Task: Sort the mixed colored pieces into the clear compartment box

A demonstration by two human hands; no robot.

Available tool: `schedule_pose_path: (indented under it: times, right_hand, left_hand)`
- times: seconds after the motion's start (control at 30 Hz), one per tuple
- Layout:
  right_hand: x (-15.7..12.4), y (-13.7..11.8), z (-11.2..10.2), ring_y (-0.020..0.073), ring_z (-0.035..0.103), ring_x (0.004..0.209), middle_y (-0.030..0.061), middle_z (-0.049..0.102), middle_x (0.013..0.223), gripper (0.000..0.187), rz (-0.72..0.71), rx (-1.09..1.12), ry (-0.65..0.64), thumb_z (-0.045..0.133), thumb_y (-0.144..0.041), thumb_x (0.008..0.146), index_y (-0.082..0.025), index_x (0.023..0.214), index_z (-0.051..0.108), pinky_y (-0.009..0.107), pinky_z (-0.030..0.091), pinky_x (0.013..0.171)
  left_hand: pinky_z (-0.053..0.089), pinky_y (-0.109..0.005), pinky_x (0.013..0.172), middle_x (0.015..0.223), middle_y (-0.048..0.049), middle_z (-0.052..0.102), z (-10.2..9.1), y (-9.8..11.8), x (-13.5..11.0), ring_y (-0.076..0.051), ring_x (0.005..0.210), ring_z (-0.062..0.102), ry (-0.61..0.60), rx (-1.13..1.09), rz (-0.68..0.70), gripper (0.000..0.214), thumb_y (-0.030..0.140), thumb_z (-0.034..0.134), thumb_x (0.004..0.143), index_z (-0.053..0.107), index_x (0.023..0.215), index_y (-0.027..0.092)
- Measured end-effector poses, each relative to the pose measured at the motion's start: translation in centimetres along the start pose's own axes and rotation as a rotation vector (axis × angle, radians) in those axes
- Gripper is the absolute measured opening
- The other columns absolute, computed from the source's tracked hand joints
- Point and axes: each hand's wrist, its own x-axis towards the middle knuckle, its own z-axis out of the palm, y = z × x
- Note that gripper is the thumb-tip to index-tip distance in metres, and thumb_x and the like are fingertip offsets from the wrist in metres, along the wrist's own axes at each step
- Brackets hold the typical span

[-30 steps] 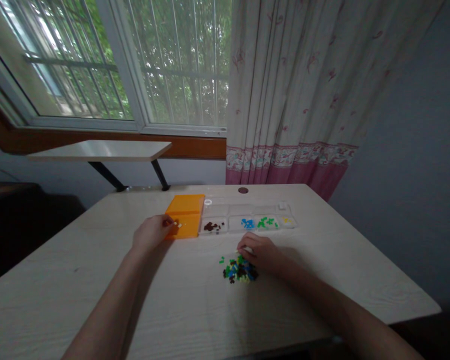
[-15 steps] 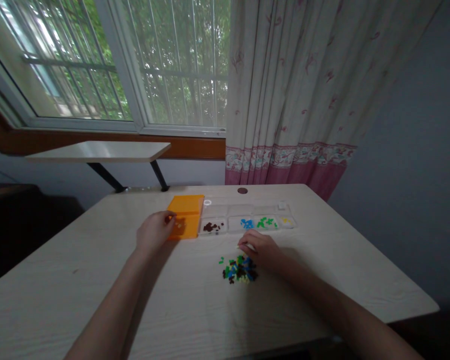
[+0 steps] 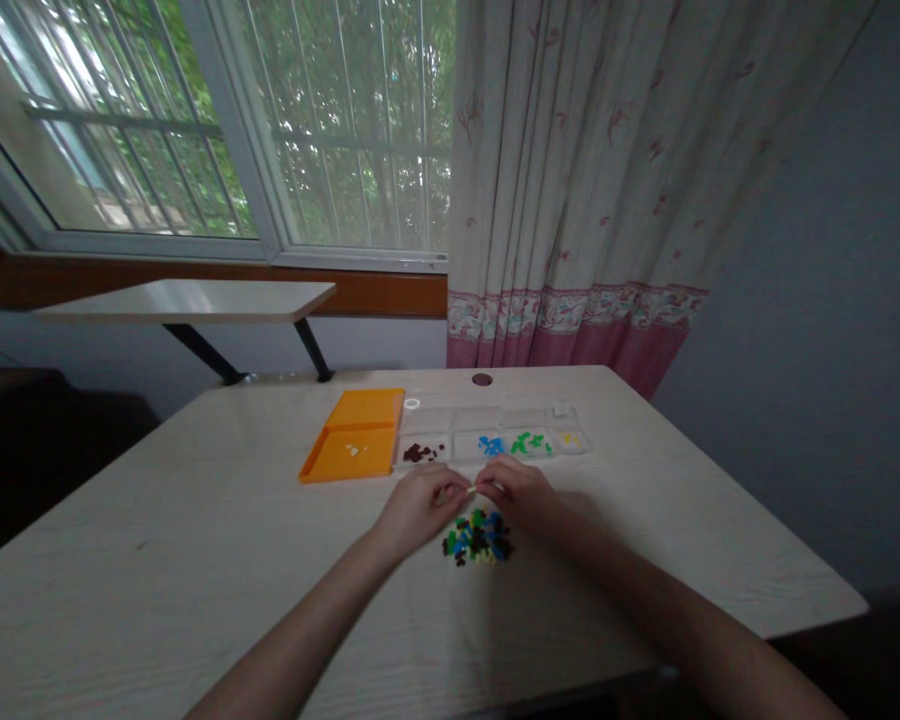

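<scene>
My left hand [image 3: 422,507] and my right hand [image 3: 523,497] meet fingertip to fingertip over the table. Both are closed in a pinch on a small pale-yellow plastic piece [image 3: 472,489] between them. Just below them lies a pile of tiny building pieces [image 3: 478,537] in green, blue, dark brown and pale yellow. Beyond the left hand is an orange two-part tray [image 3: 371,462], with a few pale pieces in its near part. A clear compartment box [image 3: 465,443] behind the hands holds brown, blue, green and yellow pieces in separate near compartments.
The pale wooden table [image 3: 217,560] reaches to a wall with a window and a floral curtain [image 3: 570,200]. A raised white shelf [image 3: 195,300] on black legs stands at the back left. A white ring [image 3: 412,404] lies in the box's far left compartment.
My left hand has moved right from the orange tray to meet my right hand above the pile, and now pinches the pale piece. The right hand has hardly moved.
</scene>
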Motion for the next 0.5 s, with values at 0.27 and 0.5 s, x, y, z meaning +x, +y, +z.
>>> schedule_pose_path:
  times: [0.27,0.5]
  right_hand:
    - [0.1,0.8,-0.5,0.0135,0.058,0.079,0.0051,0.063,0.084,0.021,-0.028,0.046,-0.064,0.045,-0.026,0.089,-0.019,0.092,0.064,0.023,0.045,0.072]
    - [-0.5,3.1,-0.6,0.0126,0.058,0.076,0.005,0.064,0.085,0.018,-0.075,0.067,-0.327,0.052,-0.027,0.084,-0.018,0.089,0.066,0.021,0.044,0.069]
  left_hand:
    - [0.038,-0.02,0.056,0.069,-0.0011,0.06,-0.6,-1.0,0.2,-0.011,0.063,0.052,0.152,-0.02,0.02,0.012,0.024,0.054,0.079,0.064,0.079,0.018]
    - [0.041,-0.02,0.054,0.071,-0.003,0.062,-3.0,-0.8,0.2,-0.01,0.057,0.051,0.422,-0.01,0.043,0.014,0.026,0.055,0.079,0.063,0.079,0.015]
